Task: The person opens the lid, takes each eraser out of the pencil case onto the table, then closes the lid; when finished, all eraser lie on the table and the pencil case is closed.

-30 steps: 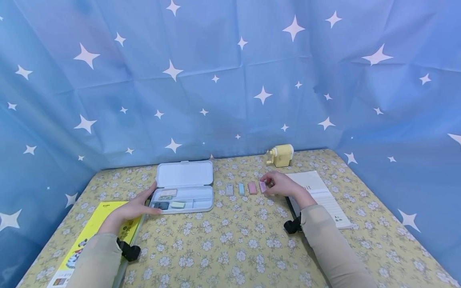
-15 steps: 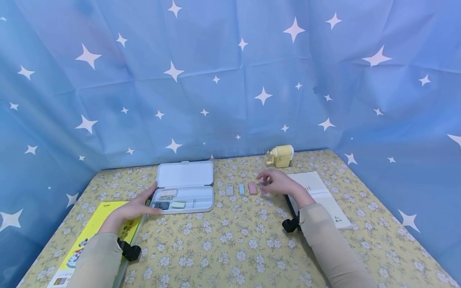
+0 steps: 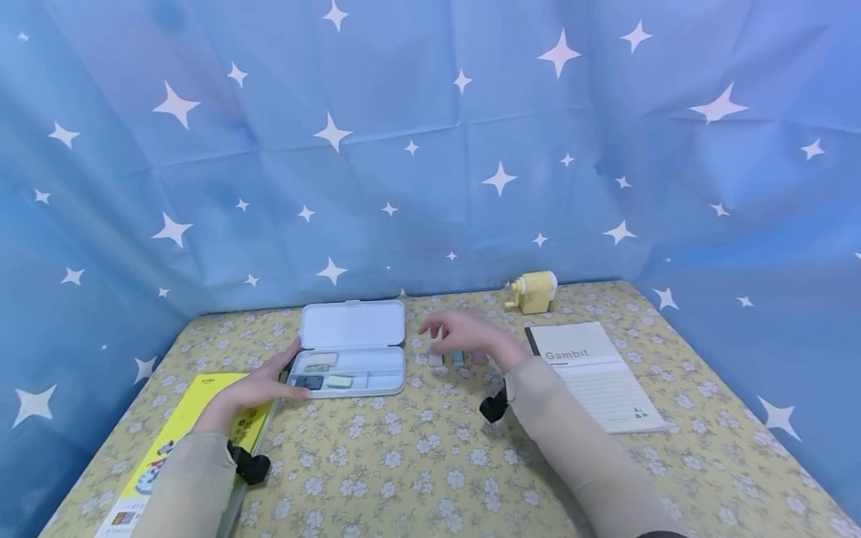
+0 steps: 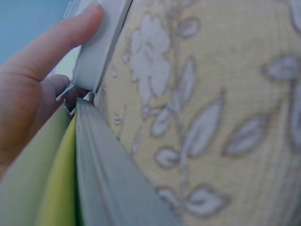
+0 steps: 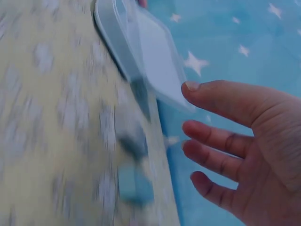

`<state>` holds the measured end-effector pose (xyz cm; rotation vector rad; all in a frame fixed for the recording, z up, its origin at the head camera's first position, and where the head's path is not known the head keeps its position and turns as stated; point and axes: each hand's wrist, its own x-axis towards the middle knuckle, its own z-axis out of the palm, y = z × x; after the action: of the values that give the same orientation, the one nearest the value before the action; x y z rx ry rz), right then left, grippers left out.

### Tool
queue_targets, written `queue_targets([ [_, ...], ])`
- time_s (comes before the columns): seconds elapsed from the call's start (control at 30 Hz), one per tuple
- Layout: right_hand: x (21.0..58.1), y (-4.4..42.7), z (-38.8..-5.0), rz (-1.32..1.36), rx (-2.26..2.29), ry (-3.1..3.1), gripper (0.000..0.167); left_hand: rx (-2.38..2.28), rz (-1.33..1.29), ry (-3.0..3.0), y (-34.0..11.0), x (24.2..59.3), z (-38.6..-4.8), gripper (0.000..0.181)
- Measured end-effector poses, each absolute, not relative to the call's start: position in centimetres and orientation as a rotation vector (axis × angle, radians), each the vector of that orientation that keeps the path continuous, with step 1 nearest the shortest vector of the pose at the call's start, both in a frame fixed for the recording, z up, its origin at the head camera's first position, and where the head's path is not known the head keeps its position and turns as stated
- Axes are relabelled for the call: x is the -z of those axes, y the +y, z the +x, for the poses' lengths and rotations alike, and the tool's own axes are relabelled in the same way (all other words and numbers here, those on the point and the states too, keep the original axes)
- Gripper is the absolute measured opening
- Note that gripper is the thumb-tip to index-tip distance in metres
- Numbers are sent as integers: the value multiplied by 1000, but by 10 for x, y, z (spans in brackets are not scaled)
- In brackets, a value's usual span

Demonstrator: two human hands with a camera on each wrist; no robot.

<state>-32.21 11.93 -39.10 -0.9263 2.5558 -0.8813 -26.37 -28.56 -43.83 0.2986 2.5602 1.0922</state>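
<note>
A white pencil case (image 3: pixel 386 382) lies with its lid (image 3: pixel 353 325) raised toward the backdrop. My left hand (image 3: pixel 258 385) grips its left end, thumb on the front rim; the thumb (image 4: pixel 77 30) also shows on the case wall in the left wrist view. Inside lie a dark eraser (image 3: pixel 309 382), a pale green eraser (image 3: pixel 339 382) and a whitish one (image 3: pixel 321 360). My right hand (image 3: pixel 471 335) is above a row on the cloth: a grey eraser (image 3: pixel 436 359), a blue eraser (image 3: pixel 459 359) and a pink eraser (image 3: pixel 478 359). Its fingers are spread and hold nothing.
A yellow pencil sharpener (image 3: pixel 536 292) stands at the back right. A white notebook (image 3: pixel 599 381) lies right of the right forearm. Yellow books (image 3: pixel 195 415) lie under the left forearm. The flowered tablecloth (image 3: pixel 403 463) ends at the starry blue backdrop (image 3: pixel 430 187).
My right hand was touching a purple eraser at the row's right end. It has moved left toward the grey eraser, and the forearm now covers the purple eraser's place. The left hand stays on the case.
</note>
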Motion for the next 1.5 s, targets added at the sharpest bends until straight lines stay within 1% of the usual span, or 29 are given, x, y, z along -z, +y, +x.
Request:
queue_targets([
  [0.2, 382, 76, -328, -1042, 785, 2461, 38, -1081, 308, 2568, -285, 439, -267, 115],
  [0.33, 379, 50, -329, -1118, 731, 2400, 41, -1073, 297, 2577, -286, 439, -267, 115],
  [0.63, 385, 9, -330, -1194, 717, 2327, 42, -1059, 271, 2588, -288, 439, -267, 116],
  [0.97, 395, -18, -327, -1200, 603, 2336, 48, -1043, 253, 2589, -287, 440, -268, 117],
  [1.13, 396, -25, -324, -1247, 532, 2327, 51, -1033, 259, 2593, -285, 441, -268, 116],
  [1.33, 398, -33, -323, -1236, 450, 2318, 58, -1055, 261, 2583, -285, 440, -267, 116],
  [1.5, 401, -40, -324, -1224, 393, 2323, 59, -1058, 261, 2588, -287, 441, -267, 116],
])
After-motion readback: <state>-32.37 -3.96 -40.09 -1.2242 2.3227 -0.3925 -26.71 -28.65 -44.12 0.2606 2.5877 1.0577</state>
